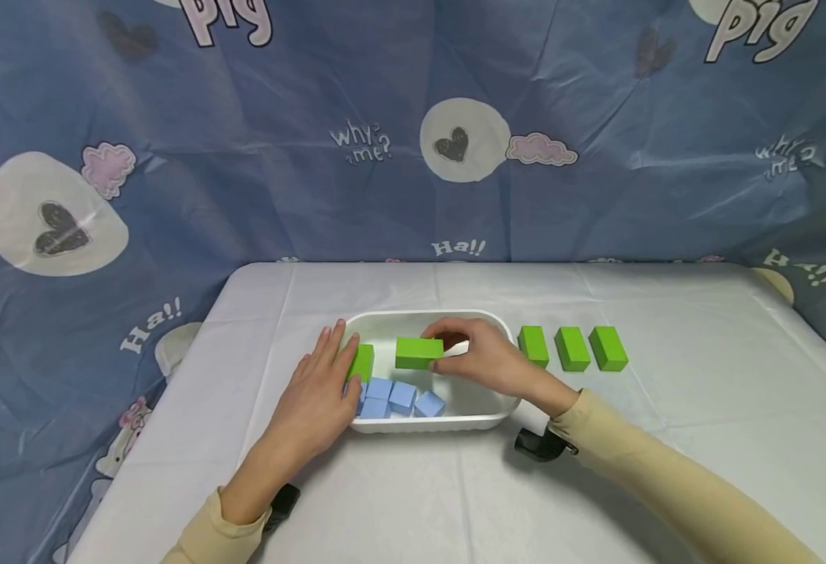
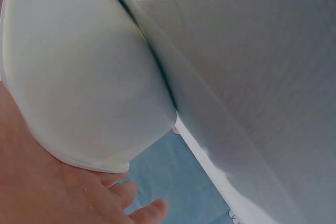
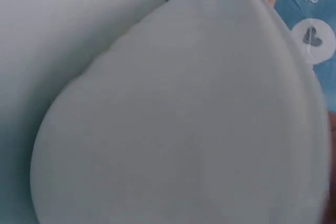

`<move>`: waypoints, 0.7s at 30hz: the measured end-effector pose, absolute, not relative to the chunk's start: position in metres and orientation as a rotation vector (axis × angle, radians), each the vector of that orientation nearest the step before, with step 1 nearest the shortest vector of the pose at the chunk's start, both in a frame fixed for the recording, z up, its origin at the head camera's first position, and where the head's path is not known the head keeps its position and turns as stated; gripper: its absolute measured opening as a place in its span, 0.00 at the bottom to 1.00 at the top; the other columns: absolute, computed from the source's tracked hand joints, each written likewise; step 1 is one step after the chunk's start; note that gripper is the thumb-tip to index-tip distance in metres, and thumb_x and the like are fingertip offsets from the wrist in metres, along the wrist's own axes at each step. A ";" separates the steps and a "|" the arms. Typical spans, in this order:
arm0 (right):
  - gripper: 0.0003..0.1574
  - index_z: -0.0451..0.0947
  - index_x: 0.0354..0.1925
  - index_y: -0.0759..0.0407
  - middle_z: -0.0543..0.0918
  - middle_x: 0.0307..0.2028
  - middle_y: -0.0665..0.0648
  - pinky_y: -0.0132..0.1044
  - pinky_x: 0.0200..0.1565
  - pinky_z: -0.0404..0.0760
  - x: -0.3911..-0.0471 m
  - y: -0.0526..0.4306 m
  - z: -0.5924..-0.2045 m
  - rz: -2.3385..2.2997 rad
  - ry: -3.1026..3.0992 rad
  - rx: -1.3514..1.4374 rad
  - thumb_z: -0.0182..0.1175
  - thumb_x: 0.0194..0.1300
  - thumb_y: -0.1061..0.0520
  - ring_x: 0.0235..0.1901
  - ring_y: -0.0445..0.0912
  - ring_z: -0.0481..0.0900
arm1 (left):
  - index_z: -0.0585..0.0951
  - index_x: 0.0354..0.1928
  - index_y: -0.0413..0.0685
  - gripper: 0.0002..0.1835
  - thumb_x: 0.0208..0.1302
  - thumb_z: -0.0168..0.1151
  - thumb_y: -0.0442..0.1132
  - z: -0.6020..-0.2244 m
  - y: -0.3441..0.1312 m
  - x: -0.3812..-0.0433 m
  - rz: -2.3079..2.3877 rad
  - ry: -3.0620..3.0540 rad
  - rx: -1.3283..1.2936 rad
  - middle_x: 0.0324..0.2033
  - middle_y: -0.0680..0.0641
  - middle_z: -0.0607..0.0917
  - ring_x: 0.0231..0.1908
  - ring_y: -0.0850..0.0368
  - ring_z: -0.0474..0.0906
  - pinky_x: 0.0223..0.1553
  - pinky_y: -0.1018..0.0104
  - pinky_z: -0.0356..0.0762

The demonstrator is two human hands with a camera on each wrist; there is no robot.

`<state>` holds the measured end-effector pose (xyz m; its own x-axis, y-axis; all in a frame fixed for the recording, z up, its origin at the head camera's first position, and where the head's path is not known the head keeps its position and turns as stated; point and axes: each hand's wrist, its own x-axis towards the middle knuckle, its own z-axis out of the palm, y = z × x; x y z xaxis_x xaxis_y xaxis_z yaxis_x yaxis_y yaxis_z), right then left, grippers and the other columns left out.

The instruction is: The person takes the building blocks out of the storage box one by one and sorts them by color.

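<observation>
A white tray point(image 1: 427, 424) sits on the table, with several light blue blocks point(image 1: 403, 397) at its front left. My right hand point(image 1: 487, 359) pinches a green block point(image 1: 418, 353) between thumb and fingers over the tray's middle. Across the tray's left rim lies my left hand point(image 1: 320, 395), its fingers extended. Beside those fingers a second green block point(image 1: 363, 362) is partly covered by the hand. In the left wrist view the hand point(image 2: 58, 182) lies along the tray's edge point(image 2: 94, 164). The tray's outer wall point(image 3: 173, 108) fills most of the right wrist view, hiding the pinched block.
Right of the tray, three green blocks point(image 1: 572, 349) stand in a row on the white-covered table point(image 1: 723, 407). A blue printed cloth point(image 1: 356, 211) hangs behind the table's far edge. Black wrist straps point(image 1: 541, 445) show at the cuffs.
</observation>
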<state>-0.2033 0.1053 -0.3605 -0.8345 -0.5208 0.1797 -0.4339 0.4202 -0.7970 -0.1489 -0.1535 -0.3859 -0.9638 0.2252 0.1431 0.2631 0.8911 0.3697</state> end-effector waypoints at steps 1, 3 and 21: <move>0.20 0.83 0.48 0.51 0.84 0.41 0.46 0.45 0.45 0.78 -0.202 0.108 -0.359 -1.393 2.580 -0.842 0.71 0.55 0.61 0.42 0.43 0.81 | 0.60 0.75 0.40 0.32 0.72 0.46 0.44 -0.386 -0.153 -0.149 -0.603 -2.965 -0.379 0.77 0.42 0.48 0.75 0.46 0.39 0.69 0.39 0.48; 0.21 0.83 0.48 0.49 0.83 0.41 0.45 0.43 0.44 0.78 -0.200 0.113 -0.356 -1.390 2.604 -0.795 0.71 0.55 0.60 0.41 0.42 0.81 | 0.60 0.75 0.41 0.32 0.72 0.46 0.44 -0.386 -0.153 -0.149 -0.611 -2.969 -0.375 0.77 0.42 0.48 0.75 0.46 0.39 0.69 0.39 0.47; 0.21 0.81 0.52 0.49 0.83 0.43 0.48 0.40 0.39 0.80 -0.188 0.166 -0.342 -1.451 2.736 -0.610 0.70 0.60 0.54 0.43 0.44 0.79 | 0.59 0.75 0.41 0.32 0.73 0.45 0.44 -0.387 -0.153 -0.148 -0.575 -2.965 -0.383 0.77 0.42 0.48 0.76 0.48 0.39 0.68 0.37 0.45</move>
<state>-0.1880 0.1663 -0.3415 -0.9253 -0.3279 0.1906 -0.3418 0.5030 -0.7938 -0.1480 -0.1531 -0.3865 -0.9638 0.2261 0.1415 0.2626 0.8972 0.3550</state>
